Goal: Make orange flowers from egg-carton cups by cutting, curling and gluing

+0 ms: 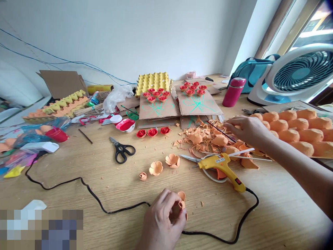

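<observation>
My left hand (166, 218) is closed at the near edge of the table, thumb and fingers pinching an orange egg-carton flower (181, 205), partly hidden by the fingers. My right hand (244, 129) reaches over the orange scraps beside the egg tray (299, 128); its fingers are drawn together, and what they hold, if anything, is hidden. A thin dark stick (221, 132) lies just below it. On the table between the hands are a yellow glue gun (221, 168), two open orange flower cups (156, 168) and a small rolled bud (143, 176).
Black-handled scissors (121, 152) lie left of centre. Red flowers (152, 132) sit before cardboard sheets (158, 107) that hold more red flowers. A bowl of red paint (126, 125), a pink flask (234, 92) and a fan (299, 74) stand around. The black cord (223, 238) crosses the front.
</observation>
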Motion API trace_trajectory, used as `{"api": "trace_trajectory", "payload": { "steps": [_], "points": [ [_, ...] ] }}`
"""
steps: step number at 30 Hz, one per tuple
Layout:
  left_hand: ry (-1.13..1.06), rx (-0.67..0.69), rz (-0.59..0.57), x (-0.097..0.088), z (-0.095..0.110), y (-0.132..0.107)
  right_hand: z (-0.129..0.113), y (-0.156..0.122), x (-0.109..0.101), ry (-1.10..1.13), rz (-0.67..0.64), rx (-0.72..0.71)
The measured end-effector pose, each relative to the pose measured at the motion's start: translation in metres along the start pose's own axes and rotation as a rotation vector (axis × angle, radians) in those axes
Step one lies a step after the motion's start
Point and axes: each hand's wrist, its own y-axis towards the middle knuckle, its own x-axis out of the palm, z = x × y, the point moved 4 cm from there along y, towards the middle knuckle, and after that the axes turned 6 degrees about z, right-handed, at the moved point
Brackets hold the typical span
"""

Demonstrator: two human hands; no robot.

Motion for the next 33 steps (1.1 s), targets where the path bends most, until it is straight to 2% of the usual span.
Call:
{"api": "trace_trajectory", "payload": {
  "steps": [3, 5, 7, 8, 11, 15, 17, 20, 28, 33],
  "points": [
    [-0.029, 0.002, 0.012, -0.001, 0.000, 0.001, -0.033, -0.028, -0.018, -0.040, 0.095, -0.038],
    [-0.056, 0.014, 0.055, -0.003, 0.001, 0.002, -0.065, -0.049, -0.017, -0.004, 0.074, -0.074],
    [-0.083, 0.031, 0.119, -0.008, 0.003, 0.003, -0.101, -0.071, -0.003, 0.232, -0.068, -0.130],
    [-0.096, 0.041, 0.146, -0.010, 0.004, 0.003, -0.116, -0.081, 0.007, 0.348, -0.156, -0.111],
    [-0.123, 0.062, 0.219, -0.019, 0.010, 0.004, -0.145, -0.107, 0.041, 0.592, -0.355, 0.057],
    [-0.129, 0.082, 0.265, -0.026, 0.016, 0.005, -0.157, -0.130, 0.075, 0.921, -0.565, 0.303],
    [-0.123, 0.096, 0.287, -0.028, 0.019, 0.005, -0.163, -0.136, 0.084, 1.100, -0.664, 0.344],
    [-0.128, 0.106, 0.294, -0.028, 0.019, 0.004, -0.169, -0.139, 0.088, 1.255, -0.768, 0.356],
    [-0.134, 0.121, 0.240, -0.024, 0.018, 0.001, -0.164, -0.145, 0.100, 1.396, -0.791, 0.437],
    [-0.133, 0.118, 0.217, -0.022, 0.019, 0.001, -0.164, -0.145, 0.100, 1.431, -0.803, 0.469]
  ]
}}
